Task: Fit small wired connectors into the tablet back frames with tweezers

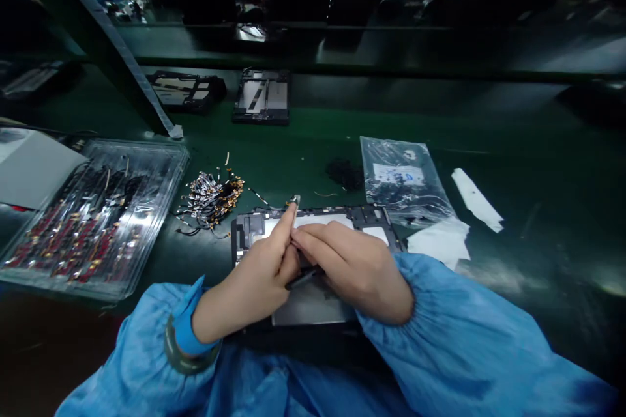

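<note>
A dark tablet frame (364, 217) lies on the green table in front of me. Both hands rest over it, fingertips touching. My left hand (254, 277) pinches a small flex cable part (295, 200) at its fingertips near the frame's upper left edge. My right hand (355, 267) holds dark tweezers (303, 278), whose tip is hidden between the hands. Blue sleeves cover both arms.
A clear tray (92, 215) of red and gold parts sits at the left, a loose pile of flex cables (211, 199) beside it. A plastic bag (402, 179) and white paper strips (475, 199) lie to the right. Two more frames (261, 96) lie farther back. Other people work across the bench.
</note>
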A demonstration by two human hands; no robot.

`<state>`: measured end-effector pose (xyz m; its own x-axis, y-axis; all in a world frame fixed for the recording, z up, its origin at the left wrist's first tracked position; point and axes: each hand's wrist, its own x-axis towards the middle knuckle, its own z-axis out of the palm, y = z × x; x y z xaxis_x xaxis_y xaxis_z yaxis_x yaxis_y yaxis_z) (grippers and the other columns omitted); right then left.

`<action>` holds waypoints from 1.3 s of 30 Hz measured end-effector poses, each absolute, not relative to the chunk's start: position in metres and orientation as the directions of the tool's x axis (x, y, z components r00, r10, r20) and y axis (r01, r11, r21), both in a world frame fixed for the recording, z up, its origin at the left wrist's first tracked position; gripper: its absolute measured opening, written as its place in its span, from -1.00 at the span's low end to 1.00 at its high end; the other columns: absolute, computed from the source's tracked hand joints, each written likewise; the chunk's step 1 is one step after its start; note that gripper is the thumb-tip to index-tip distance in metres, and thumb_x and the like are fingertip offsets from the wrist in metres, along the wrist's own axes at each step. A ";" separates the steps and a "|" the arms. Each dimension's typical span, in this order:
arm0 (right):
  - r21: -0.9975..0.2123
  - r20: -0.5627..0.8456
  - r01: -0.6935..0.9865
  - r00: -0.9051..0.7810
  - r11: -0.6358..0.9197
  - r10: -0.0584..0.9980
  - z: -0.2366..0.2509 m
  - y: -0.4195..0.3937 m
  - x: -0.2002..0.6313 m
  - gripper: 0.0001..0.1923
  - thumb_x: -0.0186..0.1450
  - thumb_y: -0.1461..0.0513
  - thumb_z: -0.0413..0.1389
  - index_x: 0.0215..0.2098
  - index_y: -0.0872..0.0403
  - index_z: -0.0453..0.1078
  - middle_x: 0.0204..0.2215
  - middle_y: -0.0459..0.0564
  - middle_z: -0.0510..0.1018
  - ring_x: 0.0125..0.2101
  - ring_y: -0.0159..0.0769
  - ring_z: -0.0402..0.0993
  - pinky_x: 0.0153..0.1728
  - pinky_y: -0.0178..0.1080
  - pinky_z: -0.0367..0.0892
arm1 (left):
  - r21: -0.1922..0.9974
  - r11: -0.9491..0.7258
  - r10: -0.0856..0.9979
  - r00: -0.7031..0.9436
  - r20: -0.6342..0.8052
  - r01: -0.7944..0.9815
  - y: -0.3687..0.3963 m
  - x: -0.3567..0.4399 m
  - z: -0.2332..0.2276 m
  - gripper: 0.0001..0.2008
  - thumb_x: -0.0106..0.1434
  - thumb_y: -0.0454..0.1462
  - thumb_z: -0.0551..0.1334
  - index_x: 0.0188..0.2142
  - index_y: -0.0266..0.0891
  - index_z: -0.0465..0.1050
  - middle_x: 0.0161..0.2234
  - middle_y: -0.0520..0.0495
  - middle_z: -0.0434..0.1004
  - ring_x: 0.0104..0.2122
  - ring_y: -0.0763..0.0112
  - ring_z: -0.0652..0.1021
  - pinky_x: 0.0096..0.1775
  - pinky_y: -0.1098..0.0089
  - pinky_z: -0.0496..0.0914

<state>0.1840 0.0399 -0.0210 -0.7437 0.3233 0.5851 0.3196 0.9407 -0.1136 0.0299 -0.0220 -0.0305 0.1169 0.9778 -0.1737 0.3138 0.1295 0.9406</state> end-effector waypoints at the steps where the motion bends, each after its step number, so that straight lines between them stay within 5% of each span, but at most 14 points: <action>1: -0.093 0.579 0.334 -0.749 0.938 0.324 -0.021 0.038 0.183 -0.70 0.37 0.36 -0.13 -0.22 0.25 0.45 -0.33 0.10 0.61 -0.44 -0.31 0.47 -0.46 -0.28 0.35 | 0.938 0.129 0.978 0.114 -0.174 0.322 -0.024 0.031 -0.031 -0.25 0.21 -0.32 0.08 0.33 -0.31 -0.23 -0.51 0.06 0.33 -0.50 0.45 0.35 -0.34 0.42 0.30; 5: -0.065 0.619 0.378 -0.710 0.923 0.335 -0.018 0.043 0.189 -0.75 0.36 0.35 -0.09 -0.27 0.18 0.44 -0.41 0.05 0.59 -0.46 -0.33 0.46 -0.46 -0.30 0.34 | 0.971 0.194 0.977 0.063 -0.204 0.138 -0.024 0.032 -0.027 -0.37 0.24 -0.26 0.10 0.28 -0.35 -0.02 -0.56 0.09 0.32 -0.55 0.48 0.34 -0.37 0.43 0.28; 9: -0.185 0.783 0.557 -0.414 0.809 0.464 -0.018 0.047 0.206 -0.89 0.25 0.39 0.10 -0.28 0.10 0.40 -0.41 0.01 0.58 -0.39 -0.34 0.50 -0.33 -0.34 0.38 | 0.913 0.296 0.955 0.061 -0.291 -0.282 -0.019 0.032 -0.020 -0.63 0.25 -0.14 0.16 -0.05 -0.36 0.38 -0.72 0.13 0.24 -0.63 0.50 0.31 -0.46 0.45 0.25; 15: -0.261 0.693 0.382 -0.566 0.887 0.448 -0.025 0.038 0.210 -0.88 0.23 0.41 0.10 -0.28 0.11 0.38 -0.45 0.00 0.57 -0.44 -0.34 0.49 -0.41 -0.33 0.38 | 0.761 0.409 0.910 0.159 -0.383 -0.505 -0.017 0.038 -0.017 -0.72 0.11 -0.15 0.34 -0.26 -0.32 0.52 -0.67 0.09 0.34 -0.59 0.58 0.38 -0.44 0.52 0.23; 19: -0.575 0.594 0.333 -0.457 0.747 0.661 -0.015 0.038 0.199 -0.85 0.24 0.27 0.12 -0.20 0.10 0.39 -0.36 0.03 0.56 -0.38 -0.29 0.50 -0.42 -0.30 0.40 | 0.807 0.417 0.907 0.134 -0.399 -0.418 -0.019 0.045 -0.019 -0.74 0.12 -0.15 0.32 -0.29 -0.32 0.54 -0.65 0.06 0.38 -0.57 0.59 0.38 -0.45 0.53 0.21; 22: -0.711 0.510 0.256 -0.454 0.655 0.730 -0.008 0.038 0.192 -0.93 0.27 0.30 0.08 -0.32 0.05 0.42 -0.42 -0.05 0.56 -0.43 -0.34 0.49 -0.44 -0.32 0.39 | 0.900 0.329 0.943 0.054 -0.327 -0.285 -0.022 0.049 -0.022 -0.80 0.15 -0.21 0.28 -0.30 -0.31 0.53 -0.50 -0.02 0.49 -0.47 0.52 0.45 -0.38 0.50 0.32; 26: -0.613 0.599 0.299 -0.428 0.731 0.677 -0.011 0.034 0.187 -0.89 0.29 0.33 0.06 -0.36 0.07 0.41 -0.48 -0.05 0.55 -0.45 -0.35 0.47 -0.42 -0.31 0.36 | 0.996 -0.085 0.965 -0.247 0.088 0.023 -0.029 0.050 -0.029 -0.75 0.18 -0.34 0.24 -0.12 -0.23 0.43 -0.13 -0.12 0.44 -0.16 0.37 0.51 -0.09 0.36 0.40; 30: -0.481 0.637 0.380 -0.467 0.790 0.613 -0.015 0.029 0.185 -0.89 0.30 0.34 0.05 -0.35 0.10 0.40 -0.49 0.00 0.55 -0.46 -0.33 0.47 -0.44 -0.31 0.35 | 0.887 -0.317 0.878 -0.249 0.408 0.336 -0.036 0.049 -0.034 -0.74 0.22 -0.40 0.19 -0.10 -0.17 0.40 -0.13 -0.10 0.42 -0.07 0.33 0.46 0.01 0.27 0.36; 39: -0.327 0.618 0.418 -0.584 0.848 0.526 -0.016 0.016 0.177 -0.80 0.32 0.35 0.00 -0.40 0.15 0.43 -0.53 0.01 0.54 -0.49 -0.34 0.48 -0.47 -0.32 0.32 | 0.797 -0.265 0.794 -0.345 0.500 0.543 -0.032 0.050 -0.030 -0.92 0.22 -0.40 0.18 -0.31 -0.21 0.39 -0.31 -0.03 0.47 -0.23 0.41 0.49 -0.14 0.35 0.40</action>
